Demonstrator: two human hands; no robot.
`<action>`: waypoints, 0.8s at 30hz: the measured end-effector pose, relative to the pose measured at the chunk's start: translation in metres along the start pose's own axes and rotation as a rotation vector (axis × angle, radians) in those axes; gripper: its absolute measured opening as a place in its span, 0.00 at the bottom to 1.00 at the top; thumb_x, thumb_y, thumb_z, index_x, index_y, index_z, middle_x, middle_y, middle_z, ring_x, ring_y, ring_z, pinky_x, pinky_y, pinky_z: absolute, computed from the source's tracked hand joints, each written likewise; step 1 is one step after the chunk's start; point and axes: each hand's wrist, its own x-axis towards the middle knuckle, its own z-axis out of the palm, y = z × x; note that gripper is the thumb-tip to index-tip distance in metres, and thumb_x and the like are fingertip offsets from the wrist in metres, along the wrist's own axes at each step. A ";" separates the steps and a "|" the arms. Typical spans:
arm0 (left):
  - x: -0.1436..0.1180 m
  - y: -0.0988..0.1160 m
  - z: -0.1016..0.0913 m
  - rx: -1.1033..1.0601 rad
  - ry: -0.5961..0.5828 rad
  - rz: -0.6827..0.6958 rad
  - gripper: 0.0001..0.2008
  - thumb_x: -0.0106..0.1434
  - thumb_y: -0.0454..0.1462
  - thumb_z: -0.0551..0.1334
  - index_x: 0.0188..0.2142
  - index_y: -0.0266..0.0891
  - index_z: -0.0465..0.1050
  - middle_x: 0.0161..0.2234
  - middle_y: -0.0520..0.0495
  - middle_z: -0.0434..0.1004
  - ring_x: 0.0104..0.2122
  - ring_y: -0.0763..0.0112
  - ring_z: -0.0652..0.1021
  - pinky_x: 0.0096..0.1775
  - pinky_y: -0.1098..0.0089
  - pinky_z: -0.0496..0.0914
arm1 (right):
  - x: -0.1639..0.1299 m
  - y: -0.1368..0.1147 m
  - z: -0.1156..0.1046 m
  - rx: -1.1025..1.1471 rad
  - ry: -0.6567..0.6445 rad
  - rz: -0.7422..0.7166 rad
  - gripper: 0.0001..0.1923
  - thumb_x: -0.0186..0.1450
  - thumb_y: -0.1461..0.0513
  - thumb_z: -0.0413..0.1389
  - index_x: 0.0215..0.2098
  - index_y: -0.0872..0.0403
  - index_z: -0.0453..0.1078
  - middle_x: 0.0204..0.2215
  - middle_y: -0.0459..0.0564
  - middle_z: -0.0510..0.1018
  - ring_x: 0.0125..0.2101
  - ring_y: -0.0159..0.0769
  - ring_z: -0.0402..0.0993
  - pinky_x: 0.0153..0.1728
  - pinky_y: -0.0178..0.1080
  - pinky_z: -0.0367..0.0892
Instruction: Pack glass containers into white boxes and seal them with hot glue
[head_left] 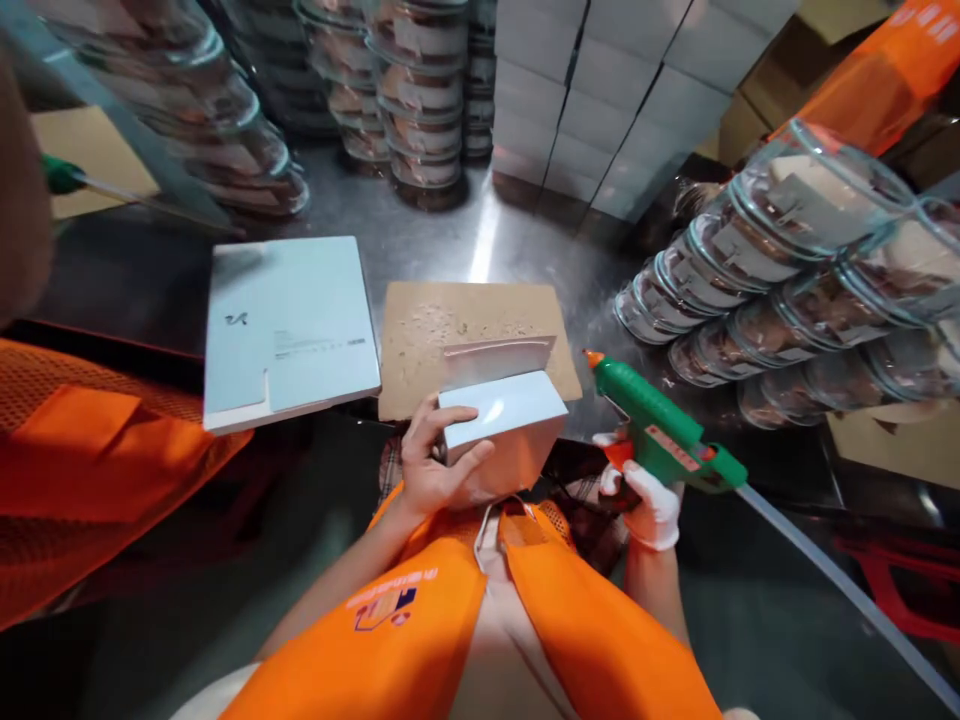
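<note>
Steel table (480, 230), left hand (435, 460) gripping box (502, 420)

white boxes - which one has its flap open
The small white box in the left hand, at the near edge of the cardboard sheet. Its flap stands up; the flat white box to its left and the stacked ones behind are closed.

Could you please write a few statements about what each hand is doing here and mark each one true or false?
1. The left hand grips a small white box. True.
2. The right hand is bare. False: it wears a white glove.
3. The right hand holds a green glue gun. True.
4. The glue gun's nozzle touches the box. False: it is apart from it, to the right.
5. The box is sealed. False: its flap stands open.
</note>
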 end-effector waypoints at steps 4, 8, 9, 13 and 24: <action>0.002 -0.005 -0.004 -0.045 -0.003 -0.027 0.16 0.64 0.50 0.72 0.43 0.43 0.80 0.40 0.48 0.81 0.44 0.62 0.81 0.48 0.64 0.75 | 0.045 -0.009 0.019 0.057 -0.022 0.247 0.28 0.60 0.44 0.64 0.44 0.59 0.83 0.15 0.45 0.75 0.13 0.30 0.64 0.14 0.32 0.59; 0.004 -0.006 -0.003 -0.073 0.012 -0.016 0.16 0.64 0.50 0.72 0.43 0.42 0.80 0.40 0.48 0.82 0.46 0.63 0.82 0.49 0.65 0.75 | 0.082 -0.005 0.028 -0.038 -0.085 0.397 0.29 0.62 0.41 0.61 0.37 0.60 0.81 0.21 0.54 0.82 0.17 0.36 0.74 0.20 0.36 0.71; 0.004 -0.007 -0.003 -0.073 0.012 -0.024 0.16 0.64 0.50 0.72 0.43 0.42 0.80 0.40 0.47 0.82 0.46 0.62 0.82 0.50 0.64 0.75 | 0.086 -0.005 0.024 -0.105 -0.099 0.417 0.30 0.63 0.40 0.60 0.35 0.60 0.81 0.22 0.56 0.83 0.18 0.38 0.76 0.21 0.38 0.73; 0.009 -0.007 -0.002 -0.089 0.005 -0.048 0.18 0.63 0.52 0.72 0.41 0.41 0.80 0.40 0.46 0.82 0.46 0.61 0.82 0.48 0.64 0.76 | 0.092 -0.016 -0.002 -0.488 -0.080 0.430 0.29 0.66 0.40 0.59 0.23 0.54 0.77 0.15 0.54 0.77 0.18 0.42 0.77 0.22 0.40 0.72; 0.013 0.001 0.016 -0.201 -0.112 -0.057 0.23 0.62 0.57 0.71 0.40 0.41 0.75 0.52 0.39 0.79 0.56 0.53 0.80 0.56 0.57 0.74 | 0.074 -0.056 0.067 -0.021 -0.298 0.021 0.30 0.50 0.46 0.77 0.45 0.53 0.82 0.44 0.51 0.87 0.44 0.44 0.82 0.48 0.44 0.77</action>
